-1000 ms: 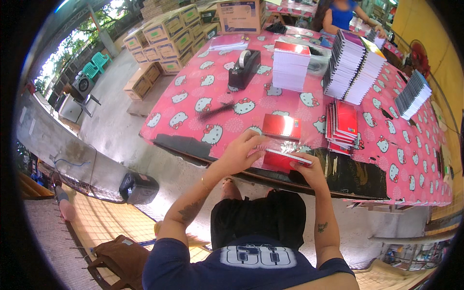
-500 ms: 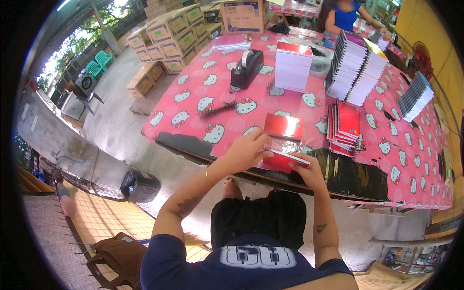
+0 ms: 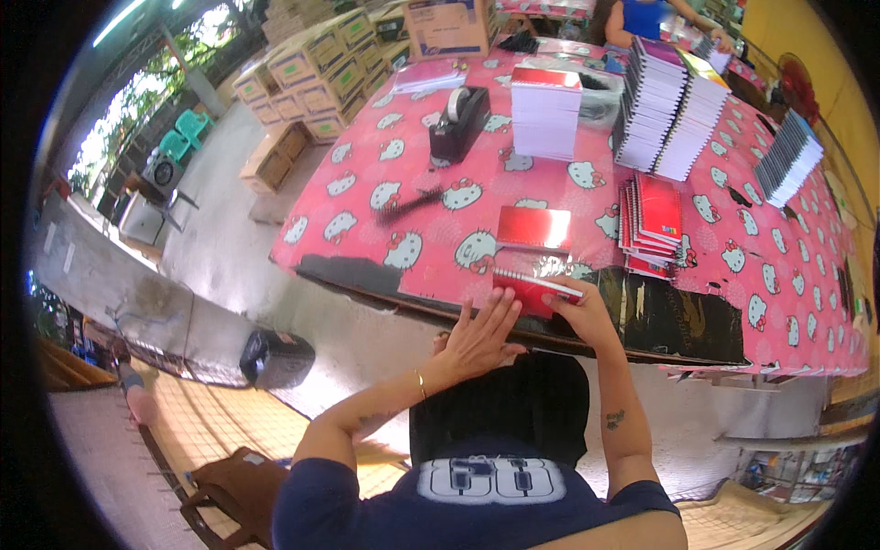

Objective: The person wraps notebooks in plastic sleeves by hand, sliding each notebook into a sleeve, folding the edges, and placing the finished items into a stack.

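Observation:
A small red spiral notebook (image 3: 530,294) is at the near edge of the table, its coil side turned away from me. My right hand (image 3: 582,310) grips its right end, thumb over the cover. My left hand (image 3: 484,337) is stretched out with fingers apart, the fingertips touching the notebook's left near part. Just beyond lies another red notebook (image 3: 534,227), flat and shiny. To the right, several red spiral notebooks (image 3: 651,225) are piled unevenly. A bundle of black binding coils (image 3: 410,204) rests to the left on the pink tablecloth (image 3: 367,229).
Farther back stand a black tape dispenser (image 3: 458,126), a tall stack of red-topped unbound pads (image 3: 545,115) and tall stacks of spiral notebooks (image 3: 665,110). A dark-covered stack (image 3: 788,160) leans at the right. Cartons (image 3: 312,78) fill the back left. Across the table, a person in blue (image 3: 651,18) handles notebooks.
My left hand has let go of the notebook's coil edge and moved nearer to me, now flat with spread fingers. The notebook has tipped flatter, showing its red cover; my right hand keeps hold.

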`<state>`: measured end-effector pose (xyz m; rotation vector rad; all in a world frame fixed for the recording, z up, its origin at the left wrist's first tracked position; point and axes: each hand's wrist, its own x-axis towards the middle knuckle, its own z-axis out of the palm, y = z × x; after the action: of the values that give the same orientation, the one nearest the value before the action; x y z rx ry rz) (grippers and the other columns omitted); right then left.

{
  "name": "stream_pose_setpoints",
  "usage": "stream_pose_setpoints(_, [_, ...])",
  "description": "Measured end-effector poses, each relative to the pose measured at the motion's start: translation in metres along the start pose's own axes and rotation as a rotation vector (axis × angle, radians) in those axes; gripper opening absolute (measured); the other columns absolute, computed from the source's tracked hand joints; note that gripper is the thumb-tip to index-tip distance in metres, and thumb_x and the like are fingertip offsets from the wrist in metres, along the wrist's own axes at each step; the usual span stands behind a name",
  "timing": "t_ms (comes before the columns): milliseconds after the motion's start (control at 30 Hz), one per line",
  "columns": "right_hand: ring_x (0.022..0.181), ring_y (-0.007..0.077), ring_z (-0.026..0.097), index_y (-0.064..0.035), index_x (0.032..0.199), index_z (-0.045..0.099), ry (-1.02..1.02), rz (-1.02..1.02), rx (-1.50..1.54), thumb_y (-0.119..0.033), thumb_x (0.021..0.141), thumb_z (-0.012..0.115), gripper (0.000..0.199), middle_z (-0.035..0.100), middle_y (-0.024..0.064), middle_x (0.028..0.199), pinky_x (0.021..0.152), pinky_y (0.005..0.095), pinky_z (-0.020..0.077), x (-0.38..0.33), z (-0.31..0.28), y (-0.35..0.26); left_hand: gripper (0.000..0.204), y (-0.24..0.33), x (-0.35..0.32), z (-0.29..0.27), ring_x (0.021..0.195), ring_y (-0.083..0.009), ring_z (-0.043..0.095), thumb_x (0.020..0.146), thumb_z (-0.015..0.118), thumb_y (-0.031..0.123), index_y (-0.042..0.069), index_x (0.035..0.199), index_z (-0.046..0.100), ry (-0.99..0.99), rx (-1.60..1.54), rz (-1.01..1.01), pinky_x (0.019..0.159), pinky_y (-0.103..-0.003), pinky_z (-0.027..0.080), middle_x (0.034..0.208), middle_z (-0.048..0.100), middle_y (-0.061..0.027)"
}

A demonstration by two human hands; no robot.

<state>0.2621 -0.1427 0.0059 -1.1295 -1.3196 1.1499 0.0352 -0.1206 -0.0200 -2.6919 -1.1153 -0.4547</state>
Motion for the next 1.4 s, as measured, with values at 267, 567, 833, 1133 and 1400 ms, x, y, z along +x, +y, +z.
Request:
stream_pose_setpoints(267, [0.085, 0.0059, 0.057, -0.0004, 0.119, 0.069, -0.095, -0.002, -0.018, -0.001, 0.089, 0.069, 0.030, 0.069, -0.0019, 0.095, 0.077, 0.0239, 0.0478, 0.004, -0.008, 0.001, 0.086, -0.011, 0.020, -0.020, 0.135, -0.0399, 0.041, 0.093, 0.047, 0.061, -0.006, 0.145, 0.036, -0.073, 0.322, 0.313, 0.107, -0.062, 0.031, 0.148, 0.042, -0.0226])
stream_pose_setpoints(567, [0.083, 0.0062, 0.058, -0.0002, 0.118, 0.069, -0.102, -0.051, -0.005, 0.001, 0.089, 0.066, 0.029, 0.069, 0.0007, 0.093, 0.074, 0.0257, 0.0500, 0.005, -0.010, 0.016, 0.078, -0.010, 0.046, -0.027, 0.141, -0.0352, 0.036, 0.094, 0.048, 0.054, -0.002, 0.147, 0.035, 0.115, 0.199, 0.337, 0.114, -0.062, 0.021, 0.155, 0.037, -0.0209])
stream_pose_setpoints(833, [0.084, 0.0074, 0.060, -0.0015, 0.118, 0.069, -0.037, -0.047, -0.076, 0.000, 0.089, 0.066, 0.030, 0.068, 0.0016, 0.086, 0.077, 0.0277, 0.0509, -0.003, -0.005, 0.010, 0.077, -0.002, 0.068, -0.039, 0.146, -0.0331, 0.030, 0.093, 0.050, 0.057, 0.003, 0.146, 0.040, -0.073, 0.142, 0.219, 0.116, -0.059, 0.020, 0.155, 0.037, -0.0173])
stream_pose_setpoints(1133, [0.090, 0.0098, 0.064, -0.0016, 0.113, 0.070, -0.063, -0.068, -0.089, 0.001, 0.086, 0.067, 0.028, 0.074, 0.0104, 0.097, 0.079, 0.0302, 0.0521, 0.002, -0.006, 0.014, 0.080, 0.004, 0.085, -0.042, 0.150, -0.0343, 0.022, 0.096, 0.043, 0.060, -0.001, 0.149, 0.036, 0.037, 0.118, 0.168, 0.119, -0.059, 0.009, 0.158, 0.032, -0.0193])
stream_pose_setpoints(1400, [0.086, 0.0090, 0.062, -0.0011, 0.114, 0.069, -0.058, -0.042, -0.047, 0.000, 0.084, 0.071, 0.030, 0.074, 0.0101, 0.093, 0.077, 0.0317, 0.0529, 0.002, 0.000, 0.013, 0.076, 0.018, 0.072, -0.044, 0.151, -0.0339, 0.020, 0.098, 0.051, 0.049, -0.003, 0.150, 0.033, 0.076, -0.213, 0.183, 0.119, -0.059, 0.005, 0.160, 0.028, -0.0208])
